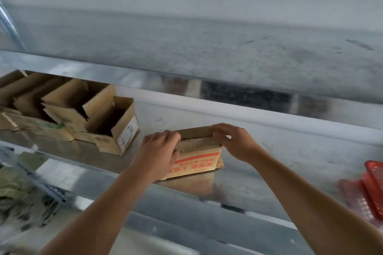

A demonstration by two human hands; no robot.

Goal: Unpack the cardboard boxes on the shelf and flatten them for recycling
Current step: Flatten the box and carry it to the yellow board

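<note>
Gripping one box (199,158) on a shelf (269,172), left hand (159,151) and right hand (235,143) curl fingers over its top edge; orange upside-down print, too blurred to read. Several open boxes (83,114) at left.

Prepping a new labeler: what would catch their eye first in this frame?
The left hand and right hand both grip the top of a small red-printed cardboard box standing mid-way along the metal shelf. To its left on the same shelf is a cluster of open boxes. A red plastic basket shows at the far right edge.
</note>
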